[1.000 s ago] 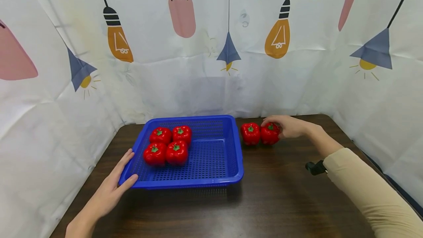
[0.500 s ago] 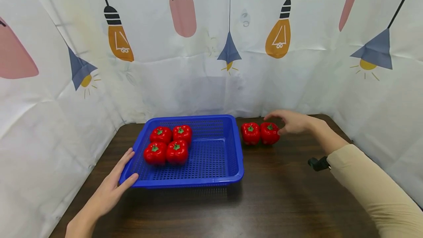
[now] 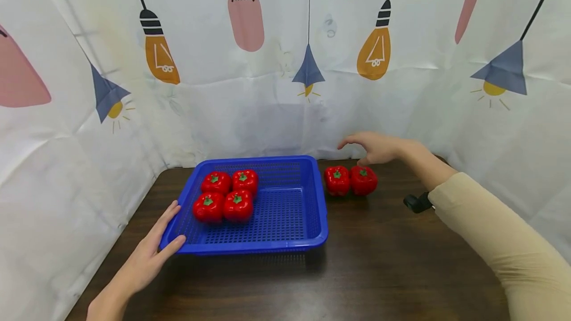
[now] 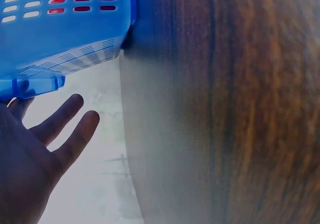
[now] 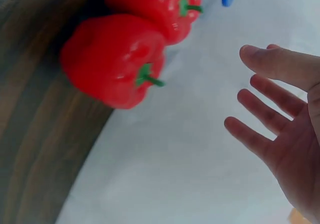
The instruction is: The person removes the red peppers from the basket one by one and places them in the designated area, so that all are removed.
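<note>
A blue plastic basket stands on the dark wooden table, with several red bell peppers grouped in its left half. My left hand rests with extended fingers and thumb against the basket's left side near the front corner. Right of the basket, two more red bell peppers stand side by side: a left one and a right one. Above and behind these two hovers my right hand, fingers spread and holding nothing. The right wrist view shows a gap between that hand and the green-stemmed peppers.
The dark wooden table extends in front of the basket and to the right. A white curtain printed with lamps and bulbs hangs along the back and sides. A small black device sits at the right sleeve.
My right hand has let go of the right-hand pepper and risen up and slightly left above the pair. The left hand, basket and peppers have stayed in place.
</note>
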`<state>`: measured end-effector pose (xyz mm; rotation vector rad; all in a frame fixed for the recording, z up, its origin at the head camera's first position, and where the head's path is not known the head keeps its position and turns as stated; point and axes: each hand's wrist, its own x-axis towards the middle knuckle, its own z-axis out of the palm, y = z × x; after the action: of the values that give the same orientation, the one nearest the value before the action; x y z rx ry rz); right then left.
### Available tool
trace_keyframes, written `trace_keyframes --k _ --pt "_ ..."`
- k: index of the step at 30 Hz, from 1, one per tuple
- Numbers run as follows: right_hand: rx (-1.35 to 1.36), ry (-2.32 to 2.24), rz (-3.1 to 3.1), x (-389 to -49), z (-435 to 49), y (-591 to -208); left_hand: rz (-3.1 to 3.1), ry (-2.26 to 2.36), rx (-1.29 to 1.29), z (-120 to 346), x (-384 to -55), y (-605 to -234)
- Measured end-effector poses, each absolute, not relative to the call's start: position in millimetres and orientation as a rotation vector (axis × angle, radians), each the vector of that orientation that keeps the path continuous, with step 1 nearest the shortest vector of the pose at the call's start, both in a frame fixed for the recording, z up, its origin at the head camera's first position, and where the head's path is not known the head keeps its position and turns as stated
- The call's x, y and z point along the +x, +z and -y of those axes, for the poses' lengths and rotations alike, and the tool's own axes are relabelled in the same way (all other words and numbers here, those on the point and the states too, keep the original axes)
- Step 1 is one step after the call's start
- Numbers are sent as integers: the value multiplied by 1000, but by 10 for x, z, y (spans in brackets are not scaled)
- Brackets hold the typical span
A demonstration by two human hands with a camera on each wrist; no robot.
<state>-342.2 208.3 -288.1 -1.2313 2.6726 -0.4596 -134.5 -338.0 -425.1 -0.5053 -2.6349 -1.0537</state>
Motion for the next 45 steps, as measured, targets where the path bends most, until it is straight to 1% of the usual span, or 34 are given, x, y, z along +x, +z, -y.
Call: trace_keyframes --k 8,16,32,45 --pt "-1379 -304 -2642 -3390 -1691 -2676 2627 -1055 -502 3381 -1331 -4249" --pt "-1424 -223 -2581 -3351 -1324 -2619 2634 -1052 -488 3377 -1313 -4283" --pt "-1492 -198 -2472 -3238 -609 -2726 2631 -1061 -488 3401 -1316 -4291" --pt "-1620 -249 -2369 -3108 -2 -2972 2618 -1064 -505 3395 -1354 -4279"
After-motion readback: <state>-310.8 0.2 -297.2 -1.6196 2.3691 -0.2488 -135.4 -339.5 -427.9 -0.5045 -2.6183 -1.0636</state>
